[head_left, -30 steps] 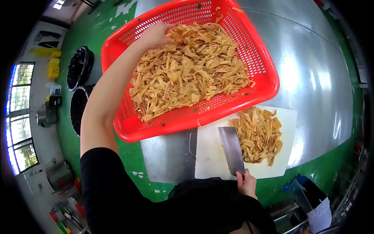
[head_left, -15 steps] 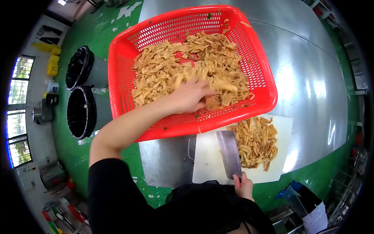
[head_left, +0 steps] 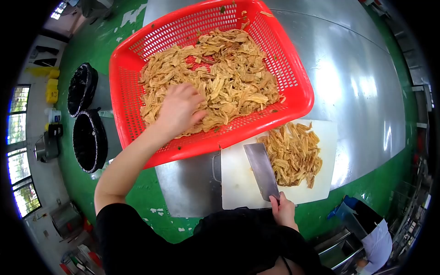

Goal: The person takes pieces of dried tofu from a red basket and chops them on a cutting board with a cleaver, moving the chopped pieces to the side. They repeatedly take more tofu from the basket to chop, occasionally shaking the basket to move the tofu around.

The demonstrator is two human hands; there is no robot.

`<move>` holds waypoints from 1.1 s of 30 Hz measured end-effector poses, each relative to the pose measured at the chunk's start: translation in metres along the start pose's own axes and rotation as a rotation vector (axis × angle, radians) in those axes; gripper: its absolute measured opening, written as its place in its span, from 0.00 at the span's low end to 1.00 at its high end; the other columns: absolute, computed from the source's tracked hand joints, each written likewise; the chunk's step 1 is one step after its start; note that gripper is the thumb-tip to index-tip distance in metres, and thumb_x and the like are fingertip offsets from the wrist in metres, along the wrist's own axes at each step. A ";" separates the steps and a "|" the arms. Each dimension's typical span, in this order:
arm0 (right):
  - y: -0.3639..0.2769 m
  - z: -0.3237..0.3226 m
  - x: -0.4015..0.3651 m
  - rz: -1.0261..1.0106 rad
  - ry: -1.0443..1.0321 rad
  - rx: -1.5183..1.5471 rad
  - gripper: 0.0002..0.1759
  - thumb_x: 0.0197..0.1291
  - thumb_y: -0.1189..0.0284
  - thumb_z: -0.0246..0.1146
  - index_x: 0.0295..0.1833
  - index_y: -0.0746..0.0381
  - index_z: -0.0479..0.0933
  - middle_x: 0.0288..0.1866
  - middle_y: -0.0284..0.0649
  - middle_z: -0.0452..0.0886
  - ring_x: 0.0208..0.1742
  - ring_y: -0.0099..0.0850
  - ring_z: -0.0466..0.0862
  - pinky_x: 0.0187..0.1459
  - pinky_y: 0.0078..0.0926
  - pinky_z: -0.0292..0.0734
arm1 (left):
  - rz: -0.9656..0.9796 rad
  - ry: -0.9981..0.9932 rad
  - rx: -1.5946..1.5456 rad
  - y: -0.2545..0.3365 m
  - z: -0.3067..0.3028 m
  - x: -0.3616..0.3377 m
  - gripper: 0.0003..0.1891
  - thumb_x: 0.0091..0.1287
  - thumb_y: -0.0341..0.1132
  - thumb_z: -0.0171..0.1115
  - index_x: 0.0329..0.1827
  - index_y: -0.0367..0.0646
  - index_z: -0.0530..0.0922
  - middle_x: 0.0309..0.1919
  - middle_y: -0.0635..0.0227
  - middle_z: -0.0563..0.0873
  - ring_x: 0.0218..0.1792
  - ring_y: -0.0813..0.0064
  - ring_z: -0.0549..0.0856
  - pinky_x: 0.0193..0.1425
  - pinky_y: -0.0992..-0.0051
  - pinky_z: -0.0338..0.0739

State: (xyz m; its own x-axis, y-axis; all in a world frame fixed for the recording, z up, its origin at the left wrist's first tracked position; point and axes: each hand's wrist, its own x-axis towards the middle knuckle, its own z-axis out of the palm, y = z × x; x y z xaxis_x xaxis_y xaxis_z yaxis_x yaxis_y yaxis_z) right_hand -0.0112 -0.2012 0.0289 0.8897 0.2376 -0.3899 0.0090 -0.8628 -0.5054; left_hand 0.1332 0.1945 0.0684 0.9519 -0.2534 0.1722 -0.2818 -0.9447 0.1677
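My left hand (head_left: 180, 109) is inside a red plastic basket (head_left: 302, 98), over tan, wrinkled food strips (head_left: 224, 89) spread across its bottom. Thumb and fingers are apart on the strips, with the fingertips partly hidden. My right hand (head_left: 283, 211) grips the handle of a cleaver (head_left: 262, 170), whose wide blade lies flat or nearly so on a white cutting board (head_left: 238, 183). Right of the blade, a pile of similar, browner strips (head_left: 295, 156) rests on the board. The basket's near rim overhangs the board's far left part.
A steel table (head_left: 362, 123) carries the basket and board. Two bins with black liners, a nearer one (head_left: 89, 142) and a farther one (head_left: 82, 89), stand left on the green floor (head_left: 142, 197). A blue-grey container (head_left: 355, 215) is at lower right.
My left hand has moved left within the basket, away from the strips it was stirring or scattering. The whole view has shifted slightly. My right hand keeps its hold on the cleaver.
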 end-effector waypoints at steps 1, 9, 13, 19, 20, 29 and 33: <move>0.002 0.001 0.000 -0.006 0.005 0.007 0.13 0.62 0.65 0.60 0.34 0.64 0.70 0.20 0.52 0.78 0.24 0.53 0.79 0.26 0.46 0.73 | 0.040 0.044 -0.093 0.010 0.015 0.015 0.18 0.52 0.42 0.70 0.43 0.44 0.82 0.47 0.64 0.80 0.55 0.63 0.76 0.60 0.61 0.68; 0.003 0.003 -0.002 -0.031 0.029 -0.020 0.14 0.62 0.64 0.61 0.34 0.64 0.70 0.19 0.51 0.77 0.23 0.52 0.79 0.25 0.45 0.73 | -0.175 -0.092 -0.125 0.020 0.057 0.143 0.11 0.62 0.39 0.60 0.44 0.49 0.84 0.39 0.66 0.84 0.47 0.69 0.80 0.53 0.64 0.71; 0.001 0.001 0.000 -0.013 0.021 0.035 0.13 0.62 0.65 0.61 0.35 0.64 0.70 0.21 0.52 0.78 0.25 0.52 0.79 0.26 0.45 0.73 | -0.534 -0.273 -1.093 -0.021 0.008 0.140 0.15 0.70 0.39 0.56 0.55 0.45 0.80 0.41 0.70 0.84 0.41 0.77 0.80 0.50 0.77 0.73; 0.003 0.000 0.001 0.030 -0.038 0.062 0.12 0.61 0.67 0.62 0.35 0.65 0.71 0.26 0.53 0.80 0.30 0.54 0.81 0.30 0.44 0.75 | -0.380 -0.399 -0.460 -0.048 -0.020 0.083 0.33 0.59 0.48 0.67 0.67 0.47 0.68 0.57 0.56 0.76 0.52 0.65 0.80 0.58 0.68 0.72; 0.003 0.000 0.000 0.030 -0.040 0.056 0.12 0.61 0.67 0.62 0.35 0.65 0.71 0.26 0.54 0.80 0.30 0.54 0.81 0.30 0.44 0.75 | -0.315 -0.342 -0.158 -0.049 -0.015 0.061 0.38 0.57 0.48 0.69 0.70 0.48 0.64 0.62 0.53 0.71 0.56 0.63 0.78 0.59 0.67 0.72; 0.001 0.003 0.001 -0.057 0.050 0.029 0.13 0.63 0.65 0.60 0.33 0.63 0.69 0.19 0.51 0.77 0.23 0.51 0.79 0.24 0.45 0.71 | -0.050 -0.440 -0.413 -0.011 0.047 0.064 0.42 0.49 0.39 0.73 0.69 0.46 0.64 0.65 0.52 0.68 0.61 0.55 0.73 0.63 0.63 0.70; -0.003 0.002 -0.002 -0.056 0.030 -0.004 0.13 0.63 0.65 0.60 0.32 0.63 0.70 0.19 0.50 0.77 0.23 0.52 0.79 0.24 0.45 0.72 | 0.045 -0.137 -0.382 0.005 -0.002 0.067 0.27 0.56 0.36 0.66 0.62 0.46 0.73 0.53 0.58 0.79 0.55 0.58 0.78 0.58 0.64 0.74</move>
State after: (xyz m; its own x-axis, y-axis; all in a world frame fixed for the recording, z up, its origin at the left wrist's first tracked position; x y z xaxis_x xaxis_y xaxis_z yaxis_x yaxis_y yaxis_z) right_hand -0.0142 -0.1984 0.0301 0.9010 0.2724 -0.3375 0.0613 -0.8503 -0.5227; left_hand 0.1951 0.1729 0.0823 0.9374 -0.3427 0.0612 -0.3236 -0.7930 0.5162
